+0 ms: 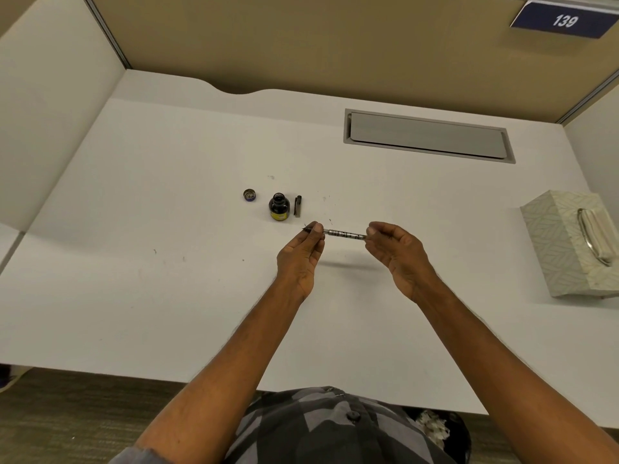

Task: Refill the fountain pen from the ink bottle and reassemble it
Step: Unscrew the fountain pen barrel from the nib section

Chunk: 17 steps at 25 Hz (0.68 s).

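Both hands are up over the white desk (pixel 167 313), holding the slim silver fountain pen body (pixel 345 234) level between them. The left hand (pixel 301 259) pinches the nib end, dark tip poking out past the fingers; the right hand (pixel 398 256) grips the other end with its fingertips. The pen sits just in front of the small open dark glass ink bottle with a yellow label (pixel 279 207). The bottle's round cap (pixel 250 195) lies left of the bottle, and the dark pen cap (pixel 297 206) lies just right of it. A patterned tissue box (pixel 566 242) is far right of the bottle.
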Each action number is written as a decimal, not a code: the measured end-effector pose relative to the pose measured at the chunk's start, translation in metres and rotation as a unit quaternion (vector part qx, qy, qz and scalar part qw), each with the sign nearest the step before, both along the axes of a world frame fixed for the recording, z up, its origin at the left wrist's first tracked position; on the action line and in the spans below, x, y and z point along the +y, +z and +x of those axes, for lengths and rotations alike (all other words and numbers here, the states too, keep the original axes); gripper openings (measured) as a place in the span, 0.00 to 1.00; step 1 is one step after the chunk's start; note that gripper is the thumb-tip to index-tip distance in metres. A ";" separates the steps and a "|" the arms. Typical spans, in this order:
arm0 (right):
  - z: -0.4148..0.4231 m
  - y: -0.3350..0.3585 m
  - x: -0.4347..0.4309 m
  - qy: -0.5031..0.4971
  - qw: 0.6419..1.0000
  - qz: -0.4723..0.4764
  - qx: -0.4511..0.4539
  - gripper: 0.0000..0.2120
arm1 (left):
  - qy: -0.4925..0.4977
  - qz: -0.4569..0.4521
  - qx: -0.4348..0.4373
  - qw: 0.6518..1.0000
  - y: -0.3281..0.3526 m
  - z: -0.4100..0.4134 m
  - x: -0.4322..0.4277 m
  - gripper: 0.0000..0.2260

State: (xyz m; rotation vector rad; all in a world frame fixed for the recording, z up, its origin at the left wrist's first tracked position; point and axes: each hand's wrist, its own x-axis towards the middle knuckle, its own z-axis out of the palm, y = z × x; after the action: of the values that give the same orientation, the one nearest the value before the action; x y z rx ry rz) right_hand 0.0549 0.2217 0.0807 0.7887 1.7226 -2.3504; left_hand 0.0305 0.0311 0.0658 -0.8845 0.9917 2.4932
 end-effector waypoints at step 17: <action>0.000 -0.004 -0.002 0.035 0.999 0.036 -0.014 0.11 | -0.002 -0.005 -0.005 1.000 -0.004 0.003 -0.004 0.06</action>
State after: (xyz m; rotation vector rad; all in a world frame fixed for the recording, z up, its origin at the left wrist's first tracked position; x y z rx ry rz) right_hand 0.0553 0.2199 0.0766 0.7567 1.8020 -2.2331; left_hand 0.0331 0.0274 0.0617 -0.8954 1.0032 2.4801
